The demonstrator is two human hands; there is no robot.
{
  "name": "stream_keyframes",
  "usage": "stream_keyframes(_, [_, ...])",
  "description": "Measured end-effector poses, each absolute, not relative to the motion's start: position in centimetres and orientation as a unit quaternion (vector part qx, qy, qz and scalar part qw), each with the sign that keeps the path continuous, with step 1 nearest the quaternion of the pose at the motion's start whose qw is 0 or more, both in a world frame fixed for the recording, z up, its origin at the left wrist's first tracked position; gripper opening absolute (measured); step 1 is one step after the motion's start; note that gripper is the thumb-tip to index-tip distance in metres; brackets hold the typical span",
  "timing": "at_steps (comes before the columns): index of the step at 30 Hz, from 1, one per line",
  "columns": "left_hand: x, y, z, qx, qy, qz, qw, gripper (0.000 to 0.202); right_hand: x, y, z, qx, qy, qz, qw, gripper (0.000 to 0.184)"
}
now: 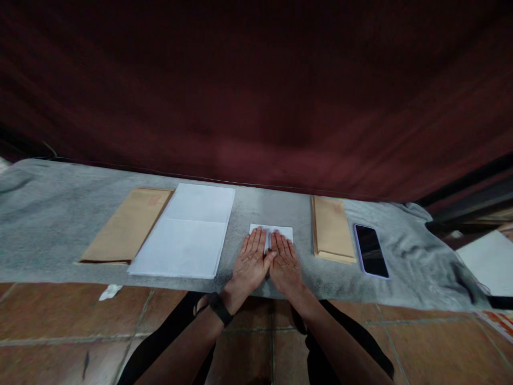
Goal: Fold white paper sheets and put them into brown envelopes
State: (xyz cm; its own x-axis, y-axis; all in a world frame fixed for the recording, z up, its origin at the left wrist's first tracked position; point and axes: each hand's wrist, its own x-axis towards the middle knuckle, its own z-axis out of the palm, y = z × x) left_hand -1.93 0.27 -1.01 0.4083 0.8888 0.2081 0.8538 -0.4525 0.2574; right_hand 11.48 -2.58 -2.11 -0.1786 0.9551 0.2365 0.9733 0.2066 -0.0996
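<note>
A phone with a purple edge lies on the grey cloth; a dark red curtain hangs behind, and a crumpled white scrap lies on the tiled floor

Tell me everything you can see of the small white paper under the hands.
The white paper looks plain and thin, lying flat on the grey cloth. Its far edge is straight, with both far corners showing; a strip shows between the hands. The left hand and right hand lie palm-down on it, hiding most of the rest, including any near edge.
</note>
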Motion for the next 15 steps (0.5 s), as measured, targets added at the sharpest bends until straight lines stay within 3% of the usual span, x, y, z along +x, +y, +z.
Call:
stream_keyframes(5, [-2.7, 0.4, -1.6, 0.829, 0.536, 0.160, 0.005, 0.063, 12.9, -2.7, -2.4, -0.649, -0.740, -0.055, 0.166, 0.058])
stream_keyframes(15, [-4.8, 0.6, -1.3, 0.813, 0.566, 0.131, -0.015, 0.056, 15.9, -3.5, -2.8, -0.673, -0.722, -0.067, 0.149, 0.054])
